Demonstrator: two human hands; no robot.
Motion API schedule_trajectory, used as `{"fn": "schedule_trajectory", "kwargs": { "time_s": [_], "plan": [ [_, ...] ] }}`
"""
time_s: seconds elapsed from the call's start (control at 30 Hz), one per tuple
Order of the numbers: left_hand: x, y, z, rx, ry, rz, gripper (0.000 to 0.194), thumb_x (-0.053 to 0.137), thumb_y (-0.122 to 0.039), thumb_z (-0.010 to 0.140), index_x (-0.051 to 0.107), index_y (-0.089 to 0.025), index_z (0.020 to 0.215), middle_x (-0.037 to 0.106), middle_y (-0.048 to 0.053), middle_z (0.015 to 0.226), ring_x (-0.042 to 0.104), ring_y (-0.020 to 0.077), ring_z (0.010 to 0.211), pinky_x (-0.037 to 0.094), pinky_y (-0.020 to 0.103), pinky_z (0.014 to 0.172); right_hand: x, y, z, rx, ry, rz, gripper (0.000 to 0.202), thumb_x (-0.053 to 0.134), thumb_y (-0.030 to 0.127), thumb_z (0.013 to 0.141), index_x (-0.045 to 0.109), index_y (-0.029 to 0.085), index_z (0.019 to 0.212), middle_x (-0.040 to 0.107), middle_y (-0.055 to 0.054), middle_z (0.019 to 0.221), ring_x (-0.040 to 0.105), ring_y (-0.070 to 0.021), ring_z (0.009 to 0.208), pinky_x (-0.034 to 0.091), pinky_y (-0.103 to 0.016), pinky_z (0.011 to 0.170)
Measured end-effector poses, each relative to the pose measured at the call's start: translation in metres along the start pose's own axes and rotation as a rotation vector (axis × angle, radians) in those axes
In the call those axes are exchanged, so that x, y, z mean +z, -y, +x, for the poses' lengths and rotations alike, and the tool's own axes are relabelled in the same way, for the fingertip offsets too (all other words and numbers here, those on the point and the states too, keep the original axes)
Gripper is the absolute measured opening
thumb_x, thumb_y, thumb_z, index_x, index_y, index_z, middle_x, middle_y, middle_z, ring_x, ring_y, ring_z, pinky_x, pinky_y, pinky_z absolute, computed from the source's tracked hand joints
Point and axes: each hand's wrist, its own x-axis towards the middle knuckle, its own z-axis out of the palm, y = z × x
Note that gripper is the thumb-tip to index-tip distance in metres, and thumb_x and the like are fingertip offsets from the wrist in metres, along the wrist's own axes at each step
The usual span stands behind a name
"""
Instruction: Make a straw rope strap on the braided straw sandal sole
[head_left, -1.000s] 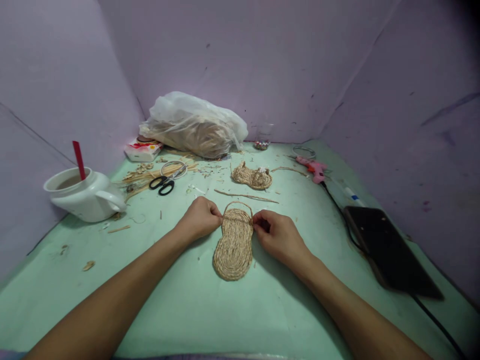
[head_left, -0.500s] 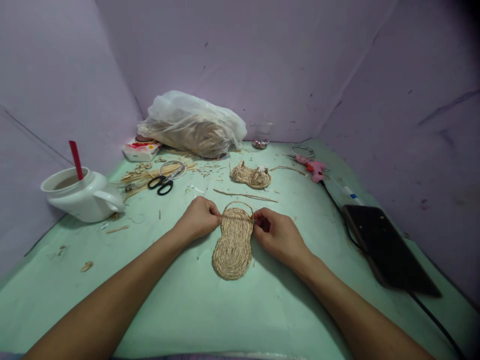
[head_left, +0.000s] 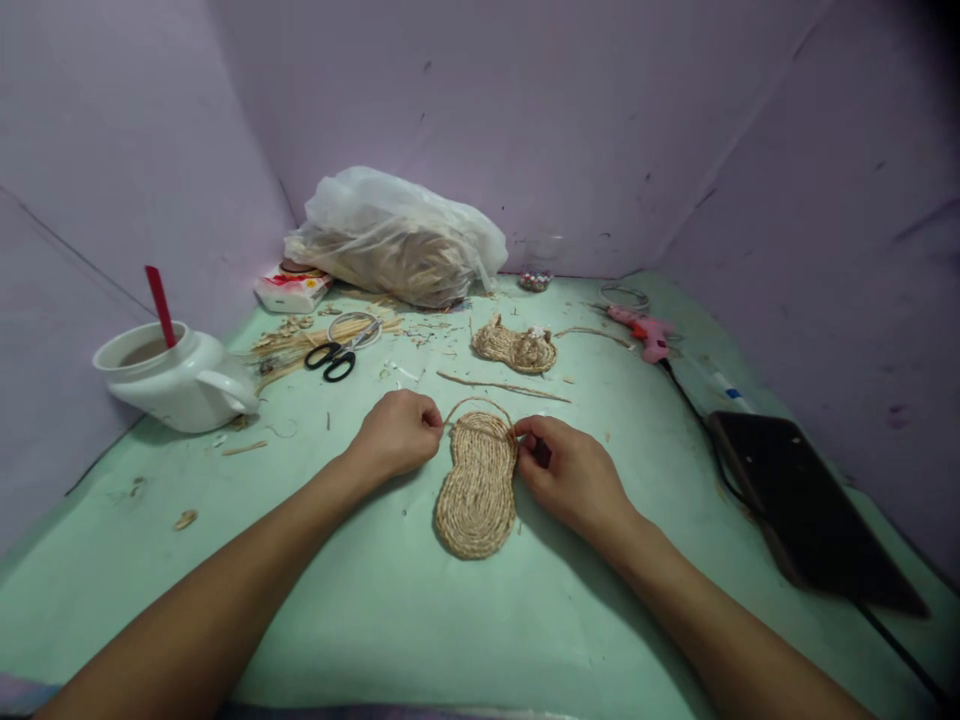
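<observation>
A woven sole shape (head_left: 477,500) of coiled straw rope lies flat in front of me, wider at its near end. Over its far end arches a thin twisted cord (head_left: 480,400). My left hand (head_left: 401,432) pinches one end of this cord, just left of the sole and apart from it. On the other side, my right hand (head_left: 566,465) has thumb and forefinger closed on the cord at the sole's upper right edge. Beyond them lie a loose piece of cord (head_left: 502,386) and a second woven piece (head_left: 514,348) with a raised band across it.
Black-handled scissors (head_left: 334,360), straw scraps and a white pot (head_left: 184,385) with a red stick are at left. A plastic bag of fibre (head_left: 405,245) and a jar of beads (head_left: 535,280) stand behind. A pink glue gun (head_left: 646,332) and dark phone-like slab (head_left: 810,510) lie right.
My left hand has drawn slightly left, away from the sole, and the cord's arc now stands wider off its left edge. The right hand stays at the right edge. The view has shifted a little.
</observation>
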Motion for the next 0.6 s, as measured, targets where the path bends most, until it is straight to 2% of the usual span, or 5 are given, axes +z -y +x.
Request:
{"fn": "schedule_trajectory", "kwargs": {
  "time_s": [0.23,0.4,0.6],
  "plan": [
    [0.001,0.0,-0.002,0.025,0.013,0.02,0.014,0.051,-0.016,0.061,0.065,-0.017,0.063,0.061,0.003,0.06,0.05,0.0136,0.055,0.033,0.026,0.051,-0.007,-0.01,0.001,0.019,0.013,0.12,0.023,0.047,0.02,0.075,0.067,0.018,0.087,0.065,-0.005,0.083,0.057,-0.016,0.069,0.042,-0.028,0.064],
    [0.002,0.001,-0.004,0.071,0.014,0.044,0.015,0.05,-0.018,0.064,0.065,-0.018,0.065,0.06,0.002,0.058,0.046,0.0124,0.053,0.03,0.025,0.049,-0.014,-0.015,0.003,0.024,0.051,0.115,0.026,0.048,0.036,0.08,0.067,0.019,0.077,0.064,-0.006,0.081,0.057,-0.0187,0.069,0.042,-0.03,0.059],
    [0.003,0.001,-0.007,0.103,-0.007,0.077,0.015,0.05,-0.017,0.067,0.065,-0.02,0.065,0.058,0.002,0.055,0.045,0.013,0.05,0.028,0.026,0.049,-0.01,-0.012,0.001,0.021,0.072,0.124,0.02,0.052,0.036,0.081,0.064,0.021,0.082,0.063,-0.005,0.082,0.057,-0.0176,0.068,0.043,-0.03,0.061]
  ]
}}
